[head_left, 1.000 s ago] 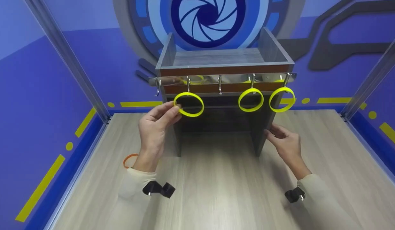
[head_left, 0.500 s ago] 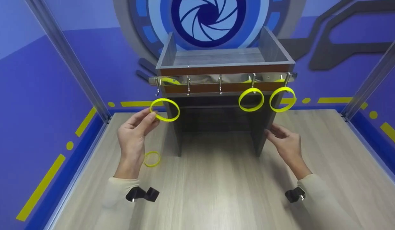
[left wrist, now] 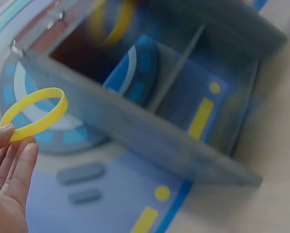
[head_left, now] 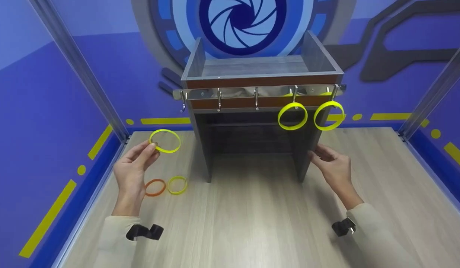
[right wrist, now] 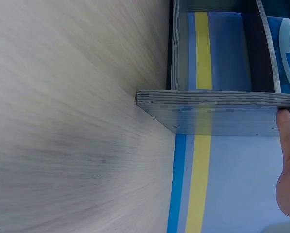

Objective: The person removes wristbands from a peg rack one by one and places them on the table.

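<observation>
My left hand (head_left: 131, 171) pinches a yellow wristband (head_left: 165, 141) by its near edge, thumb on top, left of the grey wooden rack (head_left: 205, 149). In the left wrist view the wristband (left wrist: 35, 114) tilts out from the fingertips, away from the side panel (left wrist: 135, 124). On the outer side of the rack's right panel rests my right hand (head_left: 332, 165), its thumb (right wrist: 285, 128) touching the board. Two yellow wristbands hang from hooks, one wristband (head_left: 292, 116) beside the other wristband (head_left: 329, 116). Lying on the table are an orange wristband (head_left: 155, 187) and another yellow wristband (head_left: 177, 185).
A metal rail (head_left: 237, 92) with several hooks runs across the rack's front; the left and middle hooks carry nothing. Above it is an open-topped tray (head_left: 252, 67). Blue printed walls (head_left: 85, 89) with metal posts enclose the wooden table (head_left: 245, 223).
My left hand has moved left and down from the second hook with the yellow wristband, uncovering the wristbands on the table. The right hand has stayed at the panel.
</observation>
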Available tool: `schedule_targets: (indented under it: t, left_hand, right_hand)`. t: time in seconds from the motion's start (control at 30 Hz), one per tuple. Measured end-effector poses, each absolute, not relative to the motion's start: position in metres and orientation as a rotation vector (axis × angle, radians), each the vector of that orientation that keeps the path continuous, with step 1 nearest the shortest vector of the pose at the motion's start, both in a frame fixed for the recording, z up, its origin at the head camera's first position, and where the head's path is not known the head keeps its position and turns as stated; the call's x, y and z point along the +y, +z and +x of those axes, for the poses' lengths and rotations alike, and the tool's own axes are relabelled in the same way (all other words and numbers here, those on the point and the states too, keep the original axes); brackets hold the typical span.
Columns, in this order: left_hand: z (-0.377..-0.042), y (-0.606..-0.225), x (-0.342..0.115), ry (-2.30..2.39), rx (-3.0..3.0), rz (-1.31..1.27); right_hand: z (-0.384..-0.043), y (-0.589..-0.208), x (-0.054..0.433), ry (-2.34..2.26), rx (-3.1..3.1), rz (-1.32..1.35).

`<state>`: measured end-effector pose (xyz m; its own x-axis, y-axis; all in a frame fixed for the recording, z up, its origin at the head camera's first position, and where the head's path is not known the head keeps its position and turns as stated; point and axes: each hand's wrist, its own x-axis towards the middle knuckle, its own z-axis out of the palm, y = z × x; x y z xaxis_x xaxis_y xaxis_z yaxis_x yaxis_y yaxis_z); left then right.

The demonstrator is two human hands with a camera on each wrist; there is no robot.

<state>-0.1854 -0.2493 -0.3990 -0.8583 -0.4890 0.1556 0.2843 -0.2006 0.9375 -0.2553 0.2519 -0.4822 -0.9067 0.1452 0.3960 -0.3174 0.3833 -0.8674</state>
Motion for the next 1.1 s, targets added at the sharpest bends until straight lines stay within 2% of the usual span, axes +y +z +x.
schedule_targets:
  t: [0.67,1.1]
  left_hand:
    - [-0.187,-0.458,-0.328,-2.142,-1.549,0.617]
    - [-0.182,-0.492,-0.358,-2.063,-1.592,0.825]
  right_hand:
    - [-0.253,-0.480,0.253,1.546,-2.213,0.177]
    - [-0.252,-0.481,0.252,1.502,-2.226,0.189]
